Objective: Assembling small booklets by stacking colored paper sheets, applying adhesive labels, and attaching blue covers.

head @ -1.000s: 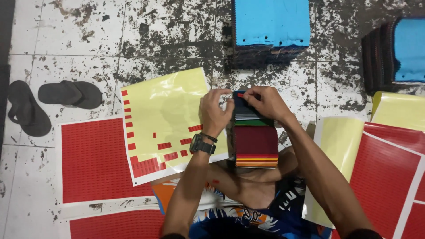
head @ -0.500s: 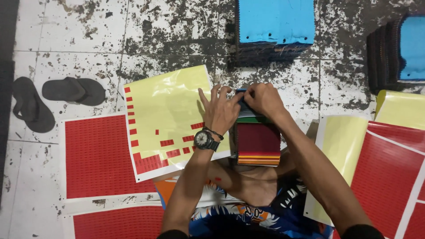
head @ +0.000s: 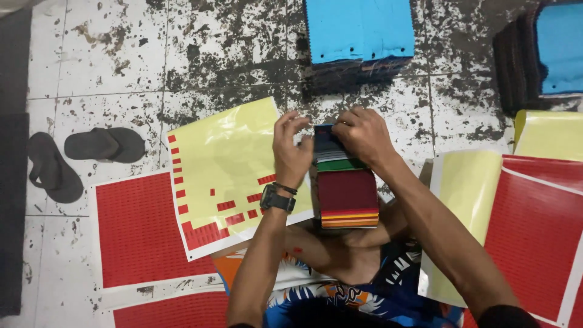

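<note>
While fingers pinch, swatch stack beneath

Left hand lifted off top of fabric swatch stack; a second ago it was curled against stack's upper edge beside right hand, half a second ago spread flat with fingers splayed, now raised at stack's left side, fingers loosely bent, thumb toward stack edge; right hand shifted slightly, fingers now pinching upper end of top dark swatch; wristwatch sits lower in frame, strap turned more to view; whole scene slid slightly down frame.
</note>
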